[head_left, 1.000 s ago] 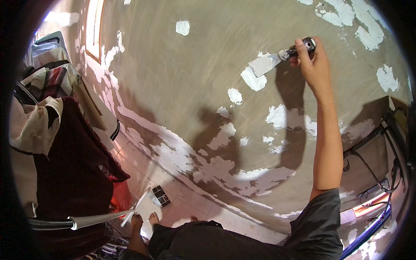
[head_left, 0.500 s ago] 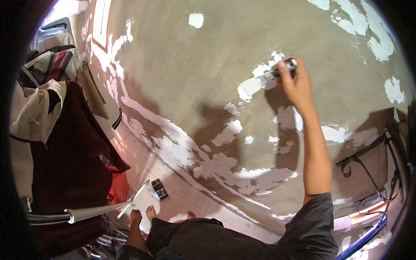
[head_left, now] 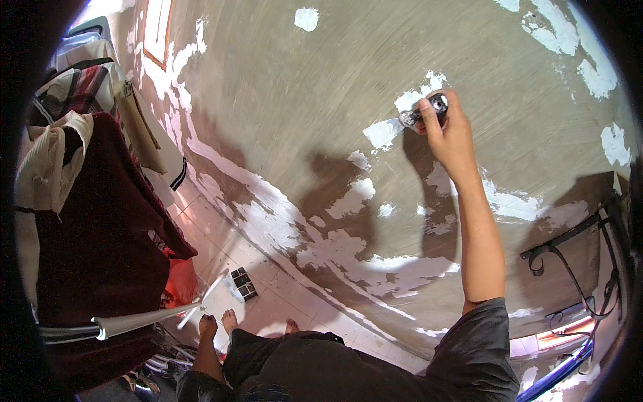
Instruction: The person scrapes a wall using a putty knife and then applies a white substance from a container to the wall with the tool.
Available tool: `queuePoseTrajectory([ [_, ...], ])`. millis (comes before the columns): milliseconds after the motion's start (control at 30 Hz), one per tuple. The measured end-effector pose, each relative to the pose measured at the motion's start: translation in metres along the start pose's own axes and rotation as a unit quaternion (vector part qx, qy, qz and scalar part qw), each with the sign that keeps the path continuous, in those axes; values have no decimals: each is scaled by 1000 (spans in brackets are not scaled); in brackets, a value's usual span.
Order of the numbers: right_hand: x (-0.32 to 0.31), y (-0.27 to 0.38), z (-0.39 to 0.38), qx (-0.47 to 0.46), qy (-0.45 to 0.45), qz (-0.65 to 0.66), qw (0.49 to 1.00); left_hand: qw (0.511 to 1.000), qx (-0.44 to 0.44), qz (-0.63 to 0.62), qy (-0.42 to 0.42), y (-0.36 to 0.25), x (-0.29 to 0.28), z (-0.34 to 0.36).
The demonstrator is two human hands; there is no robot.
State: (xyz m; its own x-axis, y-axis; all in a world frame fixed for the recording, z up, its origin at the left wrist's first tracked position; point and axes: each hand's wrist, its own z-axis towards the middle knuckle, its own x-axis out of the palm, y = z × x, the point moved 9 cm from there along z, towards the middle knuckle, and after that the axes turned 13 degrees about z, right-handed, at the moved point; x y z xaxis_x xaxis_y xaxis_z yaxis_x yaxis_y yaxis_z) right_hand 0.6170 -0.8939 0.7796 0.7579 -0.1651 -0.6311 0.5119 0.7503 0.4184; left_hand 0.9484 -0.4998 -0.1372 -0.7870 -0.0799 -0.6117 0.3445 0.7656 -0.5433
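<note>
My right hand (head_left: 450, 130) is closed around the dark handle of a putty knife (head_left: 437, 106), its arm stretched up to a grey-brown wall (head_left: 268, 87). The knife's head lies at the wall between two white filler patches; where its pale blade ends is hard to tell from the filler (head_left: 383, 135). Low at the left, my left hand (head_left: 208, 327) hangs with fingers curled, close to a pale flat piece (head_left: 229, 289) and a black gridded block (head_left: 244, 284). Whatever the left hand grips is too small to make out.
Clothes on a rack, including a dark red garment (head_left: 100, 248), hang at my left above a white-wrapped rail (head_left: 144, 321). Curled black ironwork (head_left: 566, 241) stands out at the right. My bare feet (head_left: 230, 319) are on pale floor tiles (head_left: 281, 305).
My right hand and the putty knife have shifted slightly left and down along the wall. The left hand stays low, and the whole view has moved a little.
</note>
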Motion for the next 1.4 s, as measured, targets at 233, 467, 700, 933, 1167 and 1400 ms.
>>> queuePoseTrajectory([
  [233, -56, 27, 9, -5, -31, -8, 999, 995, 2, 101, -25, -28, 5, -20],
  [467, -39, 13, -3, 6, -20, -1, 1000, 986, 23, 150, -71, 4, -18, -9],
  [700, 15, -16, -31, 28, 30, -26, 999, 993, 39, 104, -47, -19, -8, -36],
  [933, 24, -11, -38, 33, 14, 33, 999, 970, 107, 200, -90, 36, -24, -25],
  [1167, 22, -5, -33, 2, 14, -18, 1000, 979, 28, 181, -92, 42, -25, -54],
  [1400, 70, -28, -59, 1, 52, -59, 997, 985, 7, 93, -148, -3, -35, -73],
])
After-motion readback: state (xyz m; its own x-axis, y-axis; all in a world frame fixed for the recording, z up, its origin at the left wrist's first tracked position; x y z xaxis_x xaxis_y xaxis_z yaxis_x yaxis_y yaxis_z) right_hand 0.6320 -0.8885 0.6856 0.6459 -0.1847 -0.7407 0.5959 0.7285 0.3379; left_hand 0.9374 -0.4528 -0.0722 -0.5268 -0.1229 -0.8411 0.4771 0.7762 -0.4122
